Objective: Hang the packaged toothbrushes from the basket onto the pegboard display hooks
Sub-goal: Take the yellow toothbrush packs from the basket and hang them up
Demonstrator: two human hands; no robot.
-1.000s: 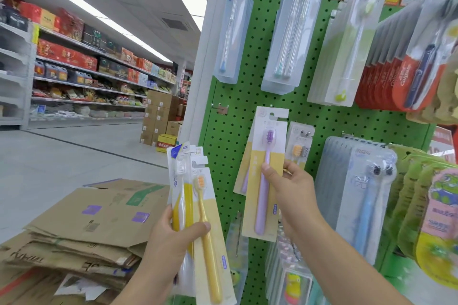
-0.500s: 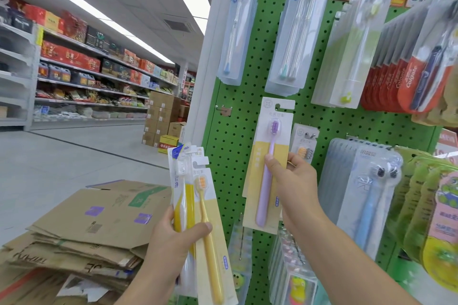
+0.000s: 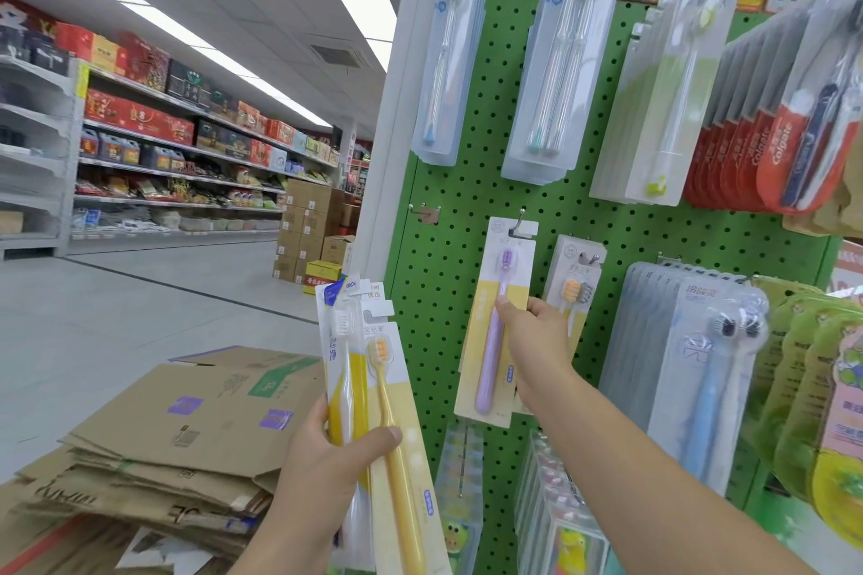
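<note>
My right hand pinches a purple toothbrush pack against the green pegboard. The pack's hang hole sits at a metal hook; whether the hook passes through it I cannot tell. Just to the right, a small orange-bristled pack hangs on its own hook, partly behind my hand. My left hand grips a fan of toothbrush packs low at the centre, a yellow-handled one in front. No basket is in view.
An empty hook sticks out at the pegboard's left. Clear toothbrush packs hang above, red Colgate packs and blue ones to the right. Flattened cardboard boxes lie stacked at lower left, beside an open aisle.
My right hand has lifted the purple pack up the pegboard until its top reaches the hook. My left hand has held its packs nearly still.
</note>
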